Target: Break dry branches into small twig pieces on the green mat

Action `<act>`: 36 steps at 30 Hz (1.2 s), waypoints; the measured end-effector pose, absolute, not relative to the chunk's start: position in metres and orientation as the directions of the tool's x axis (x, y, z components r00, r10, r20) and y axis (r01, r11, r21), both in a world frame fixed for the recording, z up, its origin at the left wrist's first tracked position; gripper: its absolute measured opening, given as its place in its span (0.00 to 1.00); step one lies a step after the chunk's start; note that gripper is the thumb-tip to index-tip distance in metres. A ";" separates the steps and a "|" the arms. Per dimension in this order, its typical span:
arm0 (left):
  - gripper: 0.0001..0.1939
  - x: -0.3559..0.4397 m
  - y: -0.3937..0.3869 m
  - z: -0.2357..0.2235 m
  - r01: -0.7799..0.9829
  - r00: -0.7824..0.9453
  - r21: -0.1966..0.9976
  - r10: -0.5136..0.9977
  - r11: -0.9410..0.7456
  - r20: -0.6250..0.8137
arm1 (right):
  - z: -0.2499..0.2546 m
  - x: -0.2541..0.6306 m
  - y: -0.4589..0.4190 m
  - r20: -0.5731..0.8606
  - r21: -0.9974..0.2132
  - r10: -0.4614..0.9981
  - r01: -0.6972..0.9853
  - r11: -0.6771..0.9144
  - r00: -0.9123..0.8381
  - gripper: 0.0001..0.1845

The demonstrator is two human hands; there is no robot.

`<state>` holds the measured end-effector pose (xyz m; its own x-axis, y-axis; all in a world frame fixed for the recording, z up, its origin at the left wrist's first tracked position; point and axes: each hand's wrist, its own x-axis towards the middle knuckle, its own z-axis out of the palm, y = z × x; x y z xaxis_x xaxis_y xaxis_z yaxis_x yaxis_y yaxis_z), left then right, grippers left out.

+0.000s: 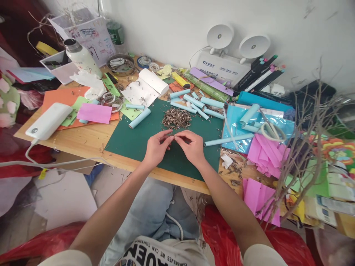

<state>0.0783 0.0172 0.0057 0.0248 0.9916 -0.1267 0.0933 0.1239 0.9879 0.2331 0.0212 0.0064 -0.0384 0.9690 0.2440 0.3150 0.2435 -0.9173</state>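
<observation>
My left hand (158,147) and my right hand (191,145) meet over the dark green mat (130,144), fingertips pinched close together. Whatever lies between them is too small to name. Just beyond the fingers is a heap of brown dried shreds (176,118). Light blue paper tubes (196,100) lie in a loose group behind and right of the heap. One blue tube (139,118) rests apart on the left of the mat. A longer tube (229,139) reaches from the mat's right side onto a blue plastic packet (235,122).
Scissors (273,131) and pink paper (264,155) lie at the right, near bare branches (302,170) that rise above the table. A white power bank (48,120) with a cable sits at the left edge. Behind stand a bottle (83,59) and a twin-headed lamp (222,68).
</observation>
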 end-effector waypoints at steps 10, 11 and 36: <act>0.11 0.068 0.021 0.000 0.323 0.038 0.946 0.999 -0.009 -0.004 | 0.010 0.238 0.024 0.296 -0.855 0.949 0.413 0.315 -0.111 0.09; 0.11 0.067 0.021 -0.001 0.327 0.043 0.944 0.999 -0.030 0.017 | 0.010 0.238 0.024 0.305 -0.849 0.945 0.415 0.327 -0.120 0.10; 0.09 0.072 0.021 -0.007 0.333 0.034 0.941 0.998 -0.059 0.051 | 0.008 0.242 0.029 0.330 -0.730 0.921 0.562 0.389 -0.209 0.08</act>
<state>0.0718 0.0206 -0.0073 0.0336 0.9981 0.0511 0.3328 -0.0594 0.9411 0.2419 0.0291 0.0076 -0.2085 0.9207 0.3298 0.5620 0.3888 -0.7300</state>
